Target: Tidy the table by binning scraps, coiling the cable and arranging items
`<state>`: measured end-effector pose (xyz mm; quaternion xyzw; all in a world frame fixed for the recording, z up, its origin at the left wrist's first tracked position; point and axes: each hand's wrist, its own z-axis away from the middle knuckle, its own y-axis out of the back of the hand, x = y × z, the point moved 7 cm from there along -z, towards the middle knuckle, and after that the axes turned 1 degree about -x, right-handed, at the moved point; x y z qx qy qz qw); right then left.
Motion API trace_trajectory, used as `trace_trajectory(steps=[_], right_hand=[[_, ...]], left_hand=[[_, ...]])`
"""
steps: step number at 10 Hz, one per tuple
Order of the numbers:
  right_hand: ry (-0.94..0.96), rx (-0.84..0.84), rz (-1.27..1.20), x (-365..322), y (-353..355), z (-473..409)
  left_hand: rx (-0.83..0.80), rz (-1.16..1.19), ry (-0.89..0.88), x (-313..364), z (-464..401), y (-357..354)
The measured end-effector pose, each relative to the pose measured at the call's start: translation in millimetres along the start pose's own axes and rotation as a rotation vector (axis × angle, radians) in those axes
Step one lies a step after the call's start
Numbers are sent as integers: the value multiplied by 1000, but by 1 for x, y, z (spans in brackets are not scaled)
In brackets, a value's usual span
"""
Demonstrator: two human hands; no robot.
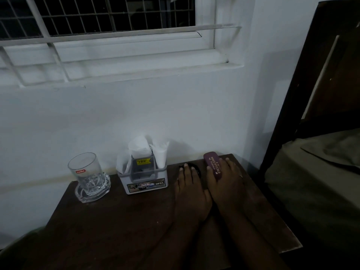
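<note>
**Squaring the case at the back edge**

The case is held in the right hand, fingers curled around it. The left hand is laid flat on a dark object, perhaps the cable. The case is best set parallel beside it.

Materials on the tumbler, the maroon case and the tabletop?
Tumbler: clear glass by the look, see-through with bright rim highlights; clear plastic is possible. Maroon case: matte leatherette or plastic shell with gold printed lettering; can't tell which. Tabletop: dark brown wood or laminate, dull sheen.
</note>
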<state>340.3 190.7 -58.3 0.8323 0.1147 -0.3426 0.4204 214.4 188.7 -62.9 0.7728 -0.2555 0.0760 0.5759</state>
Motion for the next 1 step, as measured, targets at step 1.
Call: trace_trajectory(steps=[1], right_hand=[[80, 118, -94, -6, 7, 2]], left_hand=[[97, 261, -28, -3, 2, 7]])
